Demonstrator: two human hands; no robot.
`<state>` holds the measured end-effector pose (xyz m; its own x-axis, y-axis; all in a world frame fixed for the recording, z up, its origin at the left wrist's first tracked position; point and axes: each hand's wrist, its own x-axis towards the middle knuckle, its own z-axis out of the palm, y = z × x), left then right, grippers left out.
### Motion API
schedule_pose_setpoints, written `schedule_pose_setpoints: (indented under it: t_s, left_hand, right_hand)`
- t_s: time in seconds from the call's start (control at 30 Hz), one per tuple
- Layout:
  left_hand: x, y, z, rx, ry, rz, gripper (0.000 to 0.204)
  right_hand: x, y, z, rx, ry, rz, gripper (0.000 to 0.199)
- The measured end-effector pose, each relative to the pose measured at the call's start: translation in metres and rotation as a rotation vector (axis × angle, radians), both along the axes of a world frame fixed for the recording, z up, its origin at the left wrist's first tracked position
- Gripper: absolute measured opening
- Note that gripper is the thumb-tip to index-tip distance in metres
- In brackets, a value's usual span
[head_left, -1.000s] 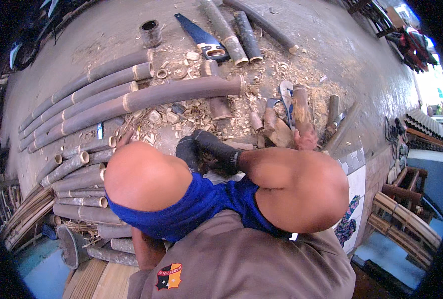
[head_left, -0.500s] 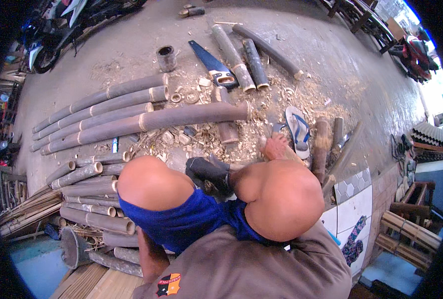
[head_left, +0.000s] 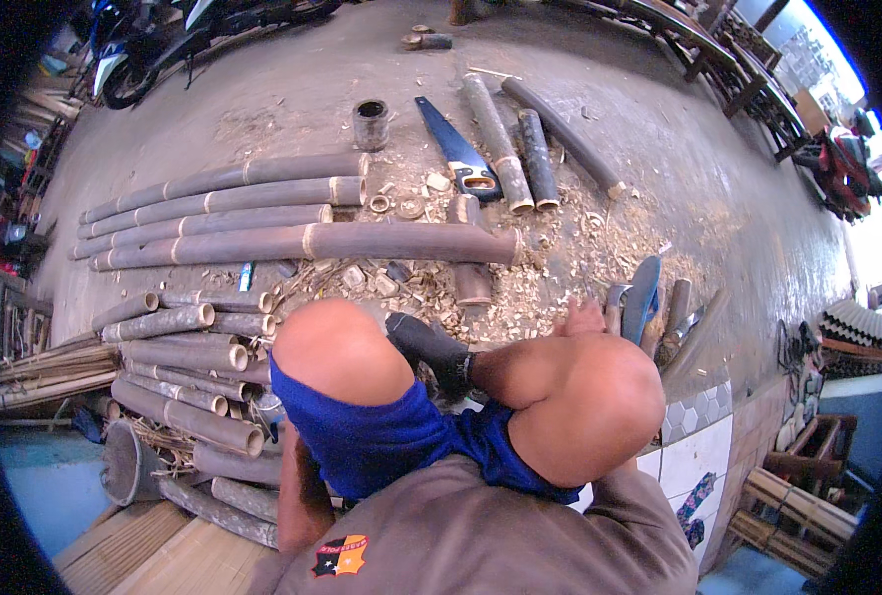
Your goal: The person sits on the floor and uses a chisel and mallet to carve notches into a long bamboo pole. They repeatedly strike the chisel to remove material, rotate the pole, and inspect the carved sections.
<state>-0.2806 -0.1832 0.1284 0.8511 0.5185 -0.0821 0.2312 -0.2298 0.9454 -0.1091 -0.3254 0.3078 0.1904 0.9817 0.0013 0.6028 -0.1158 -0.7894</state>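
Just past my right knee, my right hand (head_left: 582, 318) is low over the wood chips, partly hidden by the knee. Its visible fingers look apart, and I see nothing held in them. Beside it, a curved greyish piece (head_left: 615, 305) shows, too small to name. A flip-flop (head_left: 642, 297) is tipped up on edge there, its blue side showing. My left arm (head_left: 304, 491) runs down beside my left thigh, its hand hidden. In front of me a long bamboo pole (head_left: 401, 241) lies across a short bamboo piece (head_left: 474, 285).
A handsaw (head_left: 458, 149), an open can (head_left: 371, 125) and several bamboo lengths (head_left: 535, 159) lie farther out. Cut bamboo (head_left: 188, 412) is stacked at left near a bucket (head_left: 129, 464). White tiles (head_left: 694, 451) border my right side; a motorcycle (head_left: 128, 69) stands far left.
The flip-flop has gone from lying flat, sole up top, to standing on edge. My right hand has shifted beside it. The whole view has swung slightly, moving the scene rightward.
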Motion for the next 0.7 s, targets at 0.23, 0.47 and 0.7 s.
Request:
schedule_pose_setpoints:
  t_s: [0.23, 0.47, 0.7]
  left_hand:
    - [-0.038, 0.019, 0.004, 0.035, 0.028, 0.169, 0.038]
    - [-0.068, 0.039, 0.007, 0.068, 0.05, 0.317, 0.04]
    - [-0.066, 0.053, -0.004, 0.1, 0.051, 0.335, 0.041]
  right_hand:
    - [-0.017, 0.009, -0.003, 0.026, -0.03, 0.036, 0.042]
    - [-0.022, 0.01, -0.003, 0.022, -0.037, 0.049, 0.044]
    - [-0.033, 0.013, -0.004, -0.017, -0.047, 0.053, 0.046]
